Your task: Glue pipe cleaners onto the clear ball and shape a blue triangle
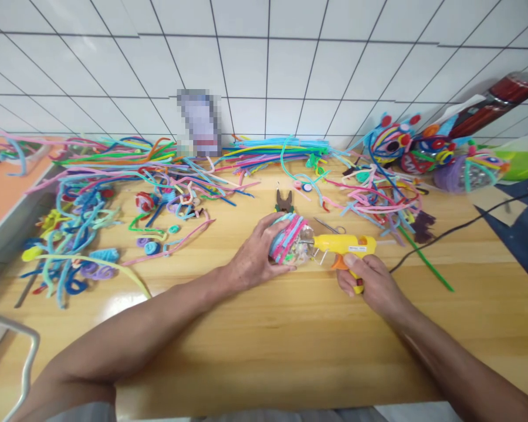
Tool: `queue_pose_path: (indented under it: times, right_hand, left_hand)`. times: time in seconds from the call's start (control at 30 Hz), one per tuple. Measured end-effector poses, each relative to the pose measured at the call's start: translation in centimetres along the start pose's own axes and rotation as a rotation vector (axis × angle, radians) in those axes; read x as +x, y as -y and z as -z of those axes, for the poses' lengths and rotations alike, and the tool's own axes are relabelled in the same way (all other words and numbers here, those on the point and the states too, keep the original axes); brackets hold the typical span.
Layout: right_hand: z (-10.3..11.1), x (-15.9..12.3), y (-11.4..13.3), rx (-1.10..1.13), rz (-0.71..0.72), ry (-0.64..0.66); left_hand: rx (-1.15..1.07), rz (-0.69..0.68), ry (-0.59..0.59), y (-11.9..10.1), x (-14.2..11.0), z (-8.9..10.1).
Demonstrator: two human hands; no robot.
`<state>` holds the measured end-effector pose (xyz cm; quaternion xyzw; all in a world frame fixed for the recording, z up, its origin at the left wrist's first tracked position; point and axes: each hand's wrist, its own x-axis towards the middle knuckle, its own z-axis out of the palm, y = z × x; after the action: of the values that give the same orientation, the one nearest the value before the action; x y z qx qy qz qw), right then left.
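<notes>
My left hand (256, 253) is wrapped round a clear ball (290, 241) partly covered with pink and blue pipe cleaners, holding it on the wooden table (264, 346). A yellow glue gun (344, 246) sits in the closed fingers of my right hand (369, 282), a finger at its orange trigger. The gun's nozzle points left and touches the ball's right side. The gun's black cable (462, 228) runs off to the right.
Loose pipe cleaners (127, 193) in many colours are strewn across the back and left of the table. Small pliers (284, 201) and scissors (330, 225) lie behind the ball. Finished decorated balls (426, 149) sit at the back right. A white tiled wall (264, 64) stands behind.
</notes>
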<state>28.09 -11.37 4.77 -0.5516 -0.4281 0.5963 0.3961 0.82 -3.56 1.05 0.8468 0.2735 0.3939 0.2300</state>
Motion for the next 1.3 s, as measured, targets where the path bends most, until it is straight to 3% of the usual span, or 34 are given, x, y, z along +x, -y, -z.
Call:
queue_pose_path:
  times: [0.2, 0.63, 1.3]
  right_hand:
    - [-0.3, 0.0, 0.5, 0.049, -0.007, -0.008]
    - [0.0, -0.3, 1.2, -0.115, 0.038, -0.006]
    - [0.2, -0.1, 1.2, -0.019, 0.0, -0.017]
  left_hand:
    - [-0.015, 0.004, -0.027, 0.1, 0.1, -0.3]
    - [-0.005, -0.006, 0.006, 0.2, 0.0, -0.2]
    - [-0.016, -0.023, -0.007, 0.1, 0.0, -0.3]
